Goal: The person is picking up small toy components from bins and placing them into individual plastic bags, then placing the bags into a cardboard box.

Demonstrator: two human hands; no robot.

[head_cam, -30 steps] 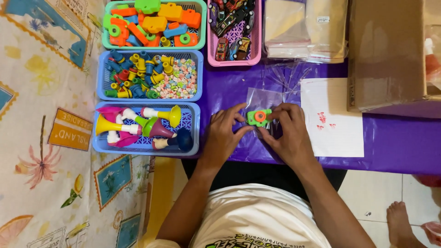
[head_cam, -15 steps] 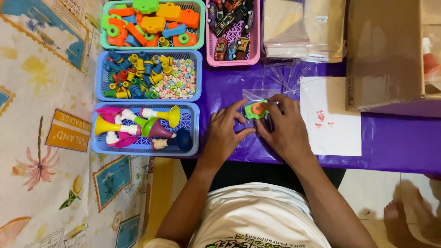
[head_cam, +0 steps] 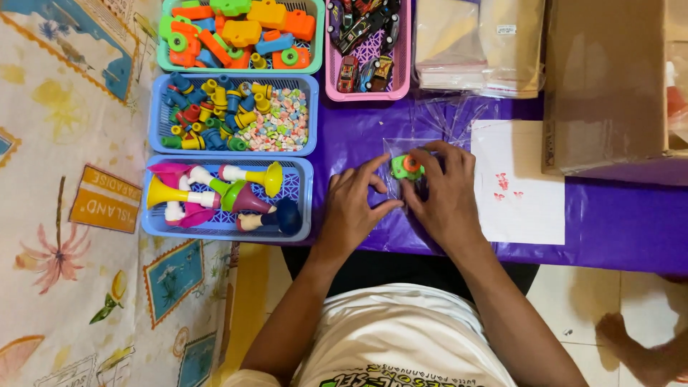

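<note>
My right hand (head_cam: 446, 195) holds a small green toy with an orange wheel (head_cam: 406, 167) at the mouth of a clear plastic bag (head_cam: 401, 152) that lies on the purple table (head_cam: 616, 215). My left hand (head_cam: 353, 204) rests beside it, its fingertips pinching the bag's near edge. Both hands sit close together at the table's front. How far the toy is inside the bag cannot be told.
Left of my hands stand three baskets: a blue one with toy horns (head_cam: 222, 197), a blue one with small pieces and beads (head_cam: 236, 115), a green one with chunky toys (head_cam: 236, 32). A pink basket of toy cars (head_cam: 365, 43), stacked bags (head_cam: 480, 43), white paper (head_cam: 519, 186) and a cardboard box (head_cam: 609, 79) lie behind and right.
Both hands have shifted slightly away from me along the table with the green toy, which now sits at the bag's opening. A foot has come into view at lower right.
</note>
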